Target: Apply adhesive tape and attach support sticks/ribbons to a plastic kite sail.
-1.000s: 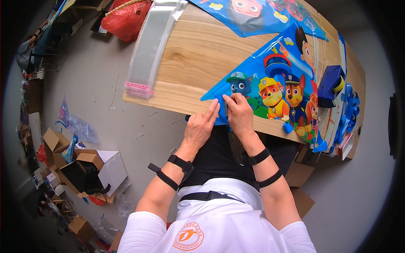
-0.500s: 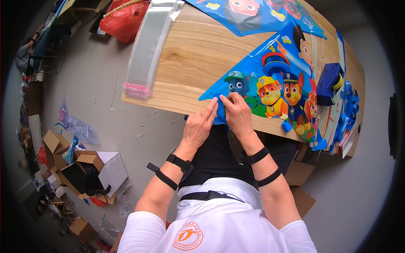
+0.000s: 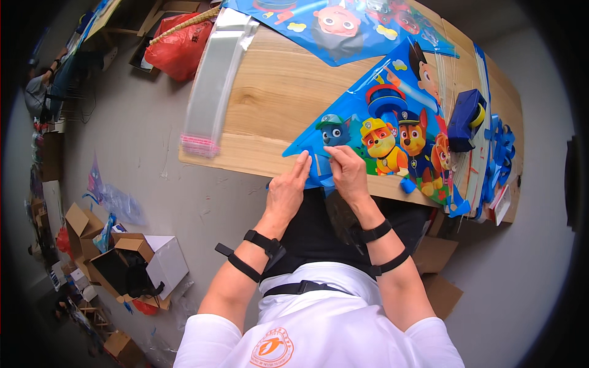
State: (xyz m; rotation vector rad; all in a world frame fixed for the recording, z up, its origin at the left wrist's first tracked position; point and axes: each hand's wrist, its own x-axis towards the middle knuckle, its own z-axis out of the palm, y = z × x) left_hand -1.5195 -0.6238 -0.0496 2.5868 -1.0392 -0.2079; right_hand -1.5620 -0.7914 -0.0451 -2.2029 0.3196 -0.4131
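Note:
A triangular blue plastic kite sheet [image 3: 362, 116], printed with cartoon dogs, lies on the wooden table with its pointed left corner toward me. My left hand [image 3: 286, 189] rests at that corner, its index and middle fingers stretched out flat against the plastic. Beside it, my right hand [image 3: 348, 175] has thumb and index finger pinched at the sheet near the front edge. Some plastic hangs over the table edge between the two hands. Whether anything small is inside the pinch is hidden.
A blue tape dispenser [image 3: 466, 119] stands at the right, next to thin white rods and bundled blue ribbon [image 3: 504, 144]. Clear plastic sleeves [image 3: 215, 86] lie at the left. Another printed sheet [image 3: 343, 27] covers the far side. Cardboard boxes [image 3: 132, 257] sit on the floor.
My fingertips were close together at the sheet's corner; now they are farther apart, the left fingers flat and the right ones pinched. The table appears slightly lower and more to the left.

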